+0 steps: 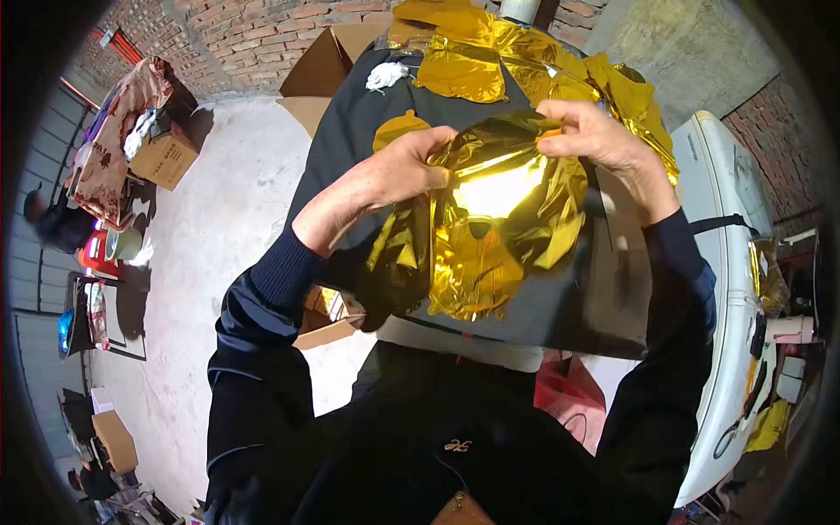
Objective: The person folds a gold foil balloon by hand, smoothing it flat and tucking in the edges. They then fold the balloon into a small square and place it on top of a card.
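A flat, uninflated gold foil balloon [481, 262] is stretched between my two hands above the dark-covered table [346, 131]. Its shiny upper part catches a bright glare, while the crinkled lower part hangs towards me. My left hand [385, 175] pinches the left edge between thumb and fingers. On the opposite side, my right hand [591, 140] grips the upper right edge, fingertips folded into the film. Just beyond my left hand lies another piece of gold foil [401, 129] with a small tab. More flat gold foil balloons [464, 70] are heaped along the table's far side.
A bundle of white string [386, 77] rests at the table's far left. Behind it stands an open carton [324, 66], with another carton [325, 334] below the near left edge. A white appliance [722, 175] flanks the right, and a red bag [569, 394] sits below the table.
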The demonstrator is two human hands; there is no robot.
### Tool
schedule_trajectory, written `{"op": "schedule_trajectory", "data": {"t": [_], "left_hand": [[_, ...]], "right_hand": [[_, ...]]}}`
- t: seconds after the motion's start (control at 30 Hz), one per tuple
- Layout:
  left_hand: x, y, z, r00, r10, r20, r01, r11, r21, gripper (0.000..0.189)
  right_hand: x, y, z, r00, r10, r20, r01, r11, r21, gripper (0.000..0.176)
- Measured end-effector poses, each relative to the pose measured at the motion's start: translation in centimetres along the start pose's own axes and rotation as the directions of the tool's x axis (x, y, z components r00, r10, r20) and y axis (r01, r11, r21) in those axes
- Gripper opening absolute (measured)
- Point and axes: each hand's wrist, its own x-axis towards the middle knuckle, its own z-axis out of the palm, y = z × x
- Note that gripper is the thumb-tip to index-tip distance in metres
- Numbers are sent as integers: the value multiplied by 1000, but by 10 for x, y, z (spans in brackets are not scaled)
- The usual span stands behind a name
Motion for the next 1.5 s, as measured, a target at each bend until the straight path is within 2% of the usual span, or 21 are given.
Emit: {"op": "schedule_trajectory", "data": {"t": [0.1, 0.13, 0.23, 0.27, 0.3, 0.43, 0.47, 0.57, 0.6, 0.63, 0.7, 0.77, 0.87, 0.97, 1.03, 1.1, 1.17, 1.2, 1.3, 1.4, 1.5], "left_hand": [[-16, -10, 1, 997, -69, 39, 69, 998, -3, 29], [-21, -13, 1, 976, -218, 1, 217, 975, 45, 21], [-34, -23, 4, 970, -235, 59, 223, 962, 156, 24], [-37, -30, 5, 930, -367, 29, 354, 914, 200, 25], [-40, -61, 7, 960, -275, 44, 272, 961, 56, 32], [-65, -54, 42, 953, -288, 95, 303, 906, -295, 32], [-67, -53, 51, 940, -336, 58, 333, 872, -359, 33], [-70, -52, 74, 933, -360, -14, 253, 683, -685, 31], [-69, -53, 79, 933, -361, -13, 234, 633, -738, 30], [-68, -54, 82, 932, -362, -9, 217, 578, -787, 29], [-65, -70, 79, 893, -449, 2, 322, 637, -700, 30], [-68, -61, 79, 920, -392, -11, 286, 689, -665, 30], [-67, -67, 70, 978, -204, -32, 178, 911, -371, 17], [-58, -58, 51, 980, -193, 46, 195, 980, -40, 14], [-49, -40, 44, 989, -142, 39, 136, 982, 133, 18], [-41, -44, 44, 999, -31, -9, 32, 985, 172, 20], [-40, -27, 40, 998, -67, 12, 64, 987, 149, 21], [-40, -22, 39, 995, -103, 14, 99, 982, 161, 22], [-47, -35, 39, 986, -160, 45, 154, 981, 115, 24], [-57, -80, 58, 995, -86, 53, 90, 991, -95, 27], [-62, -76, 68, 935, -298, 194, 339, 910, -237, 31]], "right_hand": [[-14, -27, -6, 1000, -16, 27, 18, 997, -70, 24], [-18, -31, -8, 999, -41, -29, 38, 993, -109, 27], [-12, -22, -27, 978, -92, -188, -5, 888, -459, 29], [-7, -15, -34, 973, -124, -196, 8, 861, -509, 28], [1, -1, -44, 966, -156, -204, 17, 831, -556, 26], [34, 35, -69, 917, -291, -274, 38, 746, -665, 16], [48, 41, -76, 896, -367, -250, 39, 625, -780, 16], [77, 49, -73, 911, -337, -238, 64, 685, -725, 21], [89, 53, -73, 948, -202, -248, -43, 686, -726, 29], [95, 58, -64, 964, -167, -209, -19, 736, -676, 31], [98, 73, -40, 987, -105, -124, 17, 825, -565, 36], [88, 80, -15, 997, -67, 35, 75, 799, -596, 42], [80, 91, 20, 990, -30, 138, 120, 700, -704, 57], [63, 68, 52, 957, -215, 193, 288, 665, -689, 69], [56, 47, 72, 934, -251, 253, 357, 646, -675, 58], [55, 41, 75, 904, -282, 321, 427, 599, -677, 46], [53, 41, 70, 869, -298, 394, 494, 533, -686, 30], [52, 38, 63, 896, -254, 363, 443, 504, -742, 19], [54, 51, 26, 973, -84, 213, 228, 433, -872, 15], [50, 66, -10, 999, 16, 46, 34, 431, -902, 12], [55, 52, -35, 997, 79, 15, -32, 562, -826, 13]]}}
